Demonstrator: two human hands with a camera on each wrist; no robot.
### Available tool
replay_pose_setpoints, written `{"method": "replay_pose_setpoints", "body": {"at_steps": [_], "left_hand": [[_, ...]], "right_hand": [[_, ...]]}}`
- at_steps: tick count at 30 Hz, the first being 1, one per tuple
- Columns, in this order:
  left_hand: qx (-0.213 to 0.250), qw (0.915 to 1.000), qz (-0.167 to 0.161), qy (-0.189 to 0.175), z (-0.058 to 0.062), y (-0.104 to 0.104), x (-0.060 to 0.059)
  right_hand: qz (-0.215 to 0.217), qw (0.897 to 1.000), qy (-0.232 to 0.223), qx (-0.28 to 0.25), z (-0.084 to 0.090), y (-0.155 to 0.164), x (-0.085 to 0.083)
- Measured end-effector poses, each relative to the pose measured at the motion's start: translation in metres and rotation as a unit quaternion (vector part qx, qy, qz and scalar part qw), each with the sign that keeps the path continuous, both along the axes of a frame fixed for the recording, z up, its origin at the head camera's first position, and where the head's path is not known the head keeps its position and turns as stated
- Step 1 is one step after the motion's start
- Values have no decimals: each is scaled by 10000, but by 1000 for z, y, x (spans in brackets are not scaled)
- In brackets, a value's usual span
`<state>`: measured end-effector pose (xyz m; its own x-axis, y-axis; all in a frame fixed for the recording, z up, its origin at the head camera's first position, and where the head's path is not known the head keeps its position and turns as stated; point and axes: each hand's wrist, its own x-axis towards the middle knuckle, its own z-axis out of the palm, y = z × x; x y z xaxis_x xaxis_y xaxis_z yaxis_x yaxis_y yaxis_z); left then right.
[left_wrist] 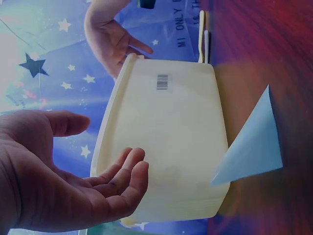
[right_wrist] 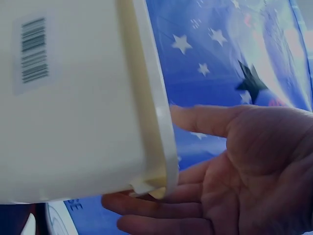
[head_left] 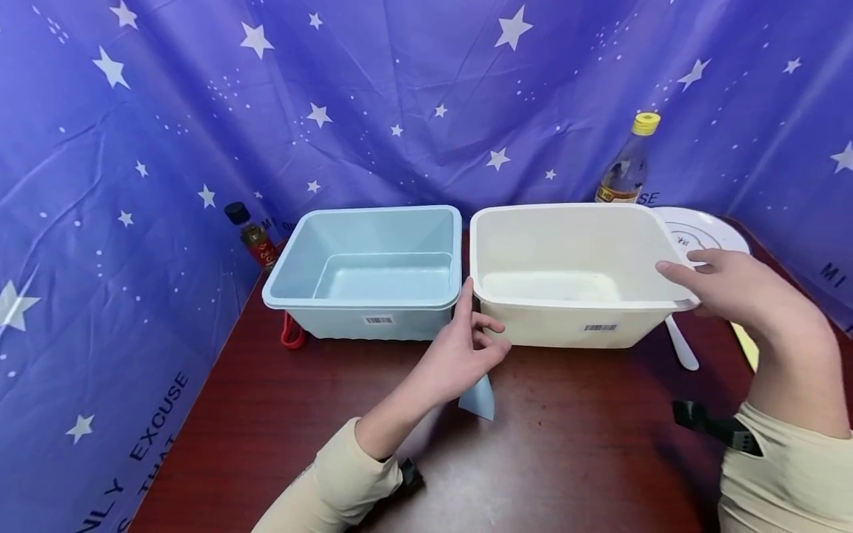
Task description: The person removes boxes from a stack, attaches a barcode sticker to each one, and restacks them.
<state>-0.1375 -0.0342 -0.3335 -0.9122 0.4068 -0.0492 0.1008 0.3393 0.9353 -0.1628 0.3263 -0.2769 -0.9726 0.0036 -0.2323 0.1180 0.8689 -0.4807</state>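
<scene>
A cream plastic tub (head_left: 573, 274) stands on the dark red table (head_left: 573, 444), right of a light blue tub (head_left: 373, 274); both are empty. My left hand (head_left: 483, 318) hovers at the cream tub's front left corner with fingers relaxed and apart from its wall (left_wrist: 166, 147). My right hand (head_left: 680, 287) is at the tub's right rim, thumb above it and straight fingers (right_wrist: 146, 205) under the rim corner (right_wrist: 156, 181). In the left wrist view my left hand (left_wrist: 110, 144) shows an empty palm.
A light blue triangular sheet (head_left: 478, 396) lies just below my left hand. Behind the tubs are a yellow-capped bottle (head_left: 629, 163), a black-capped bottle (head_left: 252, 237) and a white plate (head_left: 706, 233). A white spoon (head_left: 681, 344) lies right of the cream tub. Starred blue cloth encloses the table.
</scene>
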Motion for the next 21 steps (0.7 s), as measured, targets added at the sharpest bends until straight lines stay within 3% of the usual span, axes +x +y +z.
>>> {"method": "replay_pose_setpoints", "body": {"at_steps": [5,10,15,21], "left_hand": [[59,9998,-87,173,-1,4,1],[282,9993,71,238,-6,6,-5],[570,9977,203,299,-15,16,-17],[1048,9930,241,493,-22,32,-31]], "right_hand": [[67,9987,-326,-396,-2,19,4],[399,9908,-387,-1235,-14,37,4],[1080,9834,-163,-1448,-28,49,5],[1312,9765,150,-1705,-40,54,2]]}}
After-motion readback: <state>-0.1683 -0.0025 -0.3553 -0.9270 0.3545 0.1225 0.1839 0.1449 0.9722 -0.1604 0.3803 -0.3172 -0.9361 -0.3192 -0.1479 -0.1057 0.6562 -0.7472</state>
